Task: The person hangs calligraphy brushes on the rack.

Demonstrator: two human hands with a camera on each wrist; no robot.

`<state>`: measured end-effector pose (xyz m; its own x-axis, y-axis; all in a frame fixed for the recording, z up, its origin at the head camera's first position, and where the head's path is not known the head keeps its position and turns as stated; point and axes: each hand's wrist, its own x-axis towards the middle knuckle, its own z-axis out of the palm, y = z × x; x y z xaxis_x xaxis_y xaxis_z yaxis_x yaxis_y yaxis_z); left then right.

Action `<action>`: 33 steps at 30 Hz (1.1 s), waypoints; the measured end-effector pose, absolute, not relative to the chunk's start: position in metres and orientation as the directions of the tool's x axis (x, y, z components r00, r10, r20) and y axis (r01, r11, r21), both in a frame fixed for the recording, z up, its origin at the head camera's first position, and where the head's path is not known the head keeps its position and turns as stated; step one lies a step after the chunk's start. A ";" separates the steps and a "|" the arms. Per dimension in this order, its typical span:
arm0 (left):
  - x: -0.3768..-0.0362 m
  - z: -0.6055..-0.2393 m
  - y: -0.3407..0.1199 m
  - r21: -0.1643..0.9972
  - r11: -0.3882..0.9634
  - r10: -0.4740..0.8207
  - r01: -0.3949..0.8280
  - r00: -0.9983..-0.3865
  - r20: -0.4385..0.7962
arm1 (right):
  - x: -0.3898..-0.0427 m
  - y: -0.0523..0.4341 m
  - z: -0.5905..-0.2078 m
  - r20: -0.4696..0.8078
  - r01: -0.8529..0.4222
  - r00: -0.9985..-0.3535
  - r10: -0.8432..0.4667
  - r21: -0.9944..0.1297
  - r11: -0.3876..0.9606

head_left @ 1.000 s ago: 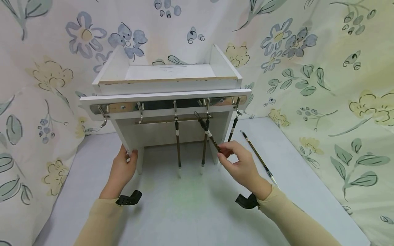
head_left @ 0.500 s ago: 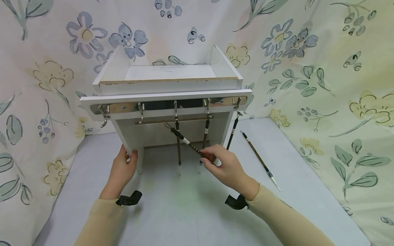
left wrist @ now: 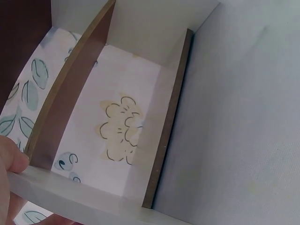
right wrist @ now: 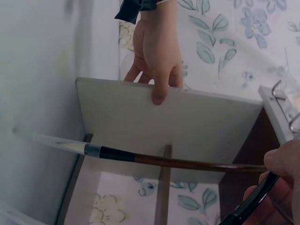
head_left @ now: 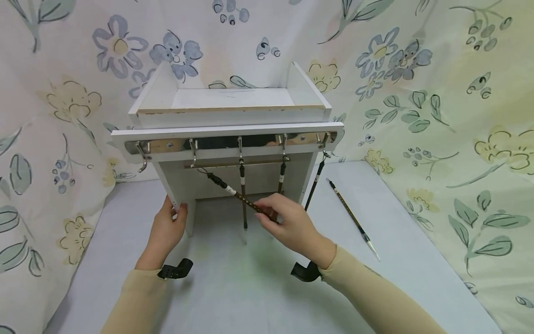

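My left hand (head_left: 163,232) grips the left side panel of a white wooden rack (head_left: 231,118), thumb on its inner face in the right wrist view. Between my right hand's (head_left: 292,227) thumb and fingers is a calligraphy brush (head_left: 227,188) with a dark patterned handle. It slants up to the left, its cord loop just below the second hook (head_left: 193,152) from the left. The bristle end is hidden behind the hand in the head view. Three brushes hang from the other hooks: one in the middle (head_left: 244,204), one right of it (head_left: 282,172), one rightmost (head_left: 314,188).
Another brush (head_left: 349,209) lies on the white tabletop (head_left: 233,297) to the right, bristles toward me. The leftmost hook (head_left: 143,157) bears nothing. Flowered cloth (head_left: 417,69) surrounds the table behind and at the sides.
My right hand has moved left with the brush, whose loop went from near the fourth hook, past the middle one, to below the second. The left hand stays on the panel.
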<state>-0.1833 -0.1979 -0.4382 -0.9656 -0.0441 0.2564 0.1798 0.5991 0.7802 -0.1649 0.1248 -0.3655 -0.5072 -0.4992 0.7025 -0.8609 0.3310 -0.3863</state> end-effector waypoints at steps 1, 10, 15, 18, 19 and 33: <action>-0.183 -0.438 -0.198 0.781 0.598 -0.043 0.179 -0.966 0.254 | -0.164 0.123 -0.365 0.696 -0.856 -0.516 -0.500 -0.393 0.336; -0.183 -0.438 -0.196 0.782 0.596 -0.040 0.182 -0.966 0.255 | -0.164 0.116 -0.361 0.653 -0.823 -0.567 -0.502 -0.418 0.385; -0.184 -0.440 -0.197 0.780 0.595 -0.038 0.192 -0.963 0.267 | -0.165 0.115 -0.361 0.648 -0.816 -0.577 -0.497 -0.425 0.393; -0.184 -0.440 -0.197 0.780 0.595 -0.041 0.195 -0.961 0.272 | -0.166 0.113 -0.361 0.652 -0.818 -0.573 -0.497 -0.422 0.390; -0.184 -0.441 -0.197 0.781 0.594 -0.043 0.193 -0.962 0.270 | -0.166 0.112 -0.361 0.655 -0.821 -0.570 -0.497 -0.419 0.389; -0.183 -0.439 -0.198 0.781 0.594 -0.043 0.195 -0.961 0.273 | -0.168 0.116 -0.365 0.632 -0.803 -0.595 -0.497 -0.431 0.412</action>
